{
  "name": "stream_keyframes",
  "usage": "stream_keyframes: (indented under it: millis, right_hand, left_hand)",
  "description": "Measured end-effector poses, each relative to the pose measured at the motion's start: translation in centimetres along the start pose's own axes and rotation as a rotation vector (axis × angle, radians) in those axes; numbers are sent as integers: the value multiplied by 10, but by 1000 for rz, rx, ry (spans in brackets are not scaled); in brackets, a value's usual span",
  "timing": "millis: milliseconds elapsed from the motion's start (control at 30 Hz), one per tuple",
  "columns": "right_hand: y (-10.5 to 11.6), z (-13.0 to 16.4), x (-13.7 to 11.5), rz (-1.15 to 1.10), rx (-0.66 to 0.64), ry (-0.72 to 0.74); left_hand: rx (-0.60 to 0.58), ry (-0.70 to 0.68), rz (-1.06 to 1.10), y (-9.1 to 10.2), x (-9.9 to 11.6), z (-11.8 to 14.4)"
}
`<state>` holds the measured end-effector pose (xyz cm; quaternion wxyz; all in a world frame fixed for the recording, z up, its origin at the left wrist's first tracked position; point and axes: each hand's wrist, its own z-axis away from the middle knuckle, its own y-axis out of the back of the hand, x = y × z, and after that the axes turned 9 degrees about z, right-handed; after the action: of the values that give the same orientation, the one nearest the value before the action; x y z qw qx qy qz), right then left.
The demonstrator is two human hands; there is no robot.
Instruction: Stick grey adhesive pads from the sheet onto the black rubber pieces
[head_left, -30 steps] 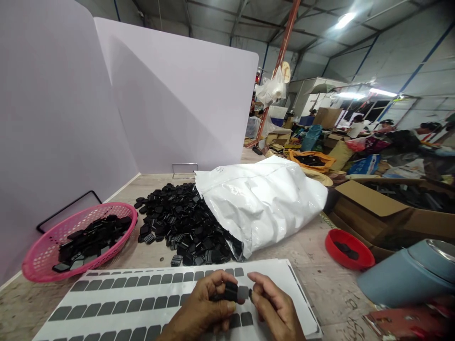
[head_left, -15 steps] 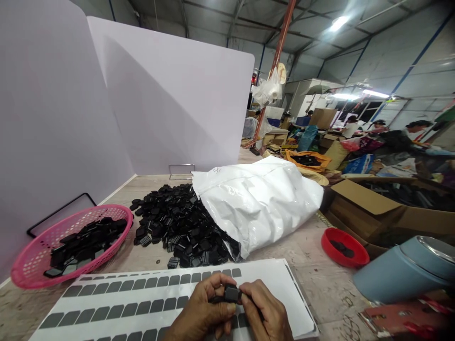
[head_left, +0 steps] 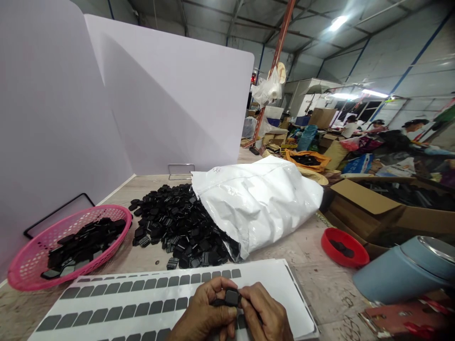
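Between my two hands is a small black plastic piece (head_left: 232, 297) with a grey face, held above a white sheet of grey stickers (head_left: 270, 279). My left hand (head_left: 204, 308) is closed round its left side, thumb below and index finger above. The fingertips of my right hand (head_left: 265, 310) pinch at its right edge. Whether another small thing is in the right fingers is hidden. Rows of grey rounded stickers run along the sheet to the left. Beyond it lies a heap of similar black pieces (head_left: 170, 218), spilling from the mouth of a white plastic bag (head_left: 263, 203).
A pink basket (head_left: 17, 272) at the left holds black pieces, some with grey faces. To the right stand a red dish (head_left: 325, 244), a blue bottle (head_left: 387, 272) and a cardboard box (head_left: 369, 199). White panels (head_left: 170, 94) edge the table. Several people sit far back right.
The black piece has turned slightly in my fingers, so its grey face shows more squarely. Both hands stay in nearly the same place.
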<state>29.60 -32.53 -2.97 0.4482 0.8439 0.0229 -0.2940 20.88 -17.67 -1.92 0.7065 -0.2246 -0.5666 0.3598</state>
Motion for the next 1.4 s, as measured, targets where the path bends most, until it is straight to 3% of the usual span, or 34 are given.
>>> stream_keyframes:
  millis: [400,700,800,933,1033,1167,1400]
  right_hand:
    - [-2,-1,1,109,-5,33]
    - [-10,1,-2,181,11,62]
    - [1,2,3,221,-15,8]
    - [32,7,23,377,38,-215]
    - [44,7,28,501,-41,-274]
    - [31,-2,15,667,-197,-225]
    - [2,-15,-8,655,-169,-99]
  left_hand:
    - [56,8,24,6,-6,-5]
    - [111,25,-181,0,-4,-3]
    - [162,-3,-238,2,2,-2]
    - [281,-112,-318,6,19,1]
    - [247,-100,-372,4,24,-2]
    - [182,-29,-462,-6,14,-14]
    - [177,-15,-562,-3,6,-24]
